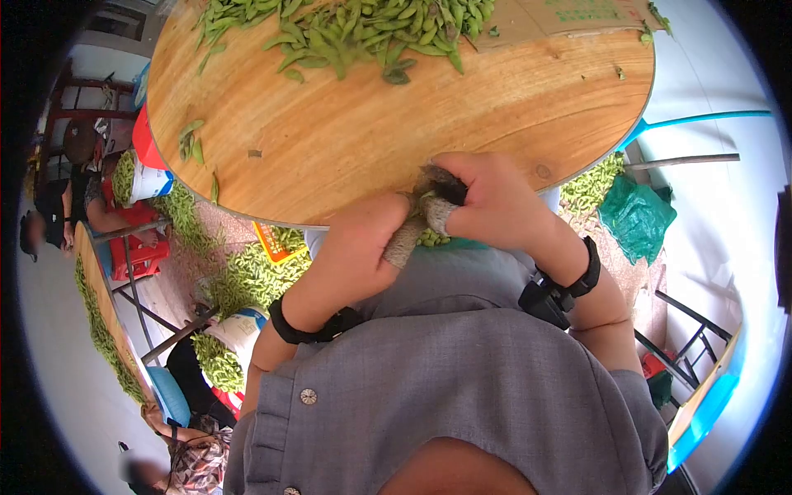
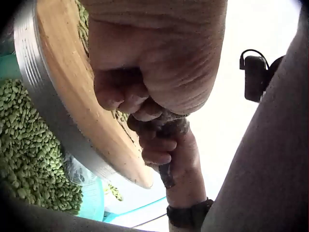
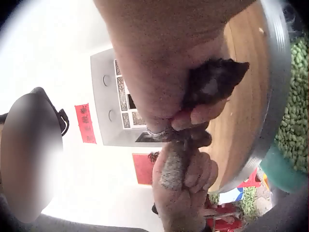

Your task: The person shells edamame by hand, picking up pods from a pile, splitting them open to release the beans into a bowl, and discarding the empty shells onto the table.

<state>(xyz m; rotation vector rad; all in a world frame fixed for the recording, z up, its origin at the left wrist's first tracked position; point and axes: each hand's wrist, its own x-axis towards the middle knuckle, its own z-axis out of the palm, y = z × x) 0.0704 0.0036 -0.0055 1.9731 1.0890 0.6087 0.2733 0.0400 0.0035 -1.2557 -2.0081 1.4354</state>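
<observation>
Both hands meet just over the near edge of the round wooden table (image 1: pixel 330 165). Between the fingertips of my left hand (image 1: pixel 351 243) and right hand (image 1: pixel 499 198) is a small green soybean pod (image 1: pixel 426 199), mostly hidden; both hands pinch at it. Grey woven wrap covers the left thumb (image 1: pixel 402 241) and the right thumb (image 1: pixel 439 216). A dark crumpled piece (image 3: pixel 212 83) sticks out from the curled fingers of the right hand; I cannot tell what it is. Below the hands, shelled green beans (image 2: pixel 34 145) fill a teal basin (image 2: pixel 96 200).
A heap of soybean pods (image 1: pixel 371 29) lies at the table's far side, beside flat cardboard (image 1: pixel 561 21). A few loose pods (image 1: pixel 191 142) lie at left. More pods (image 1: pixel 256 276) cover the floor, near a white bucket (image 1: pixel 239 330). Other people sit at left.
</observation>
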